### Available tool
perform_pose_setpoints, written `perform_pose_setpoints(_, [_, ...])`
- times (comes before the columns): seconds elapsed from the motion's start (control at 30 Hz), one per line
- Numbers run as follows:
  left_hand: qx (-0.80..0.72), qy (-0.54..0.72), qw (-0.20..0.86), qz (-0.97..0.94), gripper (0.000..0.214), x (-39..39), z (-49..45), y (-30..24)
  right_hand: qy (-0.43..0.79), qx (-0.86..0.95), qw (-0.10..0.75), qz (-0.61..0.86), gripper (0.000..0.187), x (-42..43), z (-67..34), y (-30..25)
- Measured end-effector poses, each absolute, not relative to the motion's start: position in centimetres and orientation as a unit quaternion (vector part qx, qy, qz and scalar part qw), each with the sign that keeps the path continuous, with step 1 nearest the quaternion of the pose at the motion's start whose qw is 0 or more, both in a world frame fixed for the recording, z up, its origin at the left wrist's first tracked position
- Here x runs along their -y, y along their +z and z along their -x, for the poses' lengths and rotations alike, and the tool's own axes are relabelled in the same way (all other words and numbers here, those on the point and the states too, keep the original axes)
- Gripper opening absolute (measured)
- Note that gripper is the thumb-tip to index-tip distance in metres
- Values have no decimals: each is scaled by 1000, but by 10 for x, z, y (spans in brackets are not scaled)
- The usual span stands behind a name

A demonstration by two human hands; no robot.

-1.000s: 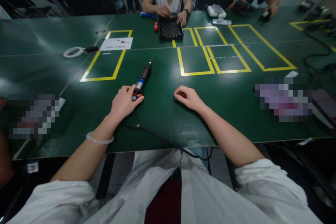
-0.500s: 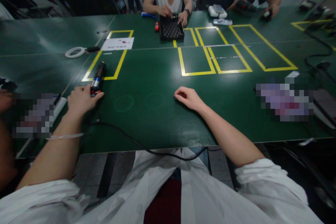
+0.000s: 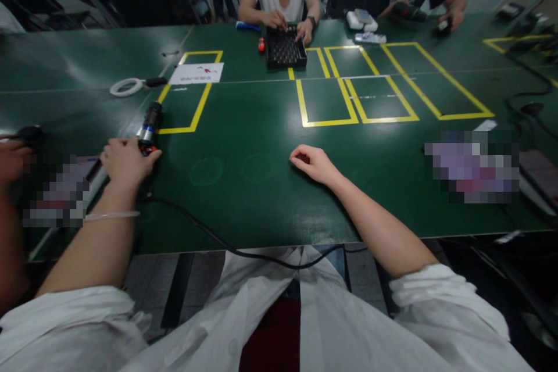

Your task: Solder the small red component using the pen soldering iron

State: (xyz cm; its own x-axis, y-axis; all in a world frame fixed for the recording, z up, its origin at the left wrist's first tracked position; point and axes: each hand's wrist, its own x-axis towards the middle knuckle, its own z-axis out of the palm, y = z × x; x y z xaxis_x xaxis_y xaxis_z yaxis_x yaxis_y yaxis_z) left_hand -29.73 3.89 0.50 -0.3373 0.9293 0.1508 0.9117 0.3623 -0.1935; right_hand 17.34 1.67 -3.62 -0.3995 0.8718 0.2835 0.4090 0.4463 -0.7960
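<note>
On the left side of the green table, my left hand is closed over the rear part of a corded electric screwdriver. Its black front end and a silver-and-blue band show past my fingers, pointing away from me; a bit of red shows by my thumb, and my palm hides the rest. A black cord runs from beneath my wrist over the table's near edge. My right hand rests on the table right of the middle, fingers curled in, with nothing visible in them.
Yellow tape outlines mark the table. A printed sheet and a coiled white cable lie far left. Across, a person handles a black tray beside a red-handled tool. A co-worker's hand is at far left.
My left hand has moved a little to the left with the electric screwdriver, which now lies nearer the left tape line. My right hand has stayed put. The co-worker's hand at left reaches further in.
</note>
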Motion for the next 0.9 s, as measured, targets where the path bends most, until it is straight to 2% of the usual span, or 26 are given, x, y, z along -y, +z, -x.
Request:
perform_pose_setpoints(0.17, [842,-43,104,527,63,-38,290,-1,319,776,368,400,15,-18,-173,-38])
perform_pose_setpoints(0.3, [834,-26,112,539,56,-37,289,-1,314,778,369,400,15,-19,-173,-41])
perform_pose_setpoints(0.67, [831,7,146,537,54,-34,277,2,315,780,364,399,15,-18,-173,-38])
perform_pose_setpoints(0.9, [838,-29,143,526,51,-38,283,0,315,781,364,398,14,-18,-174,-39])
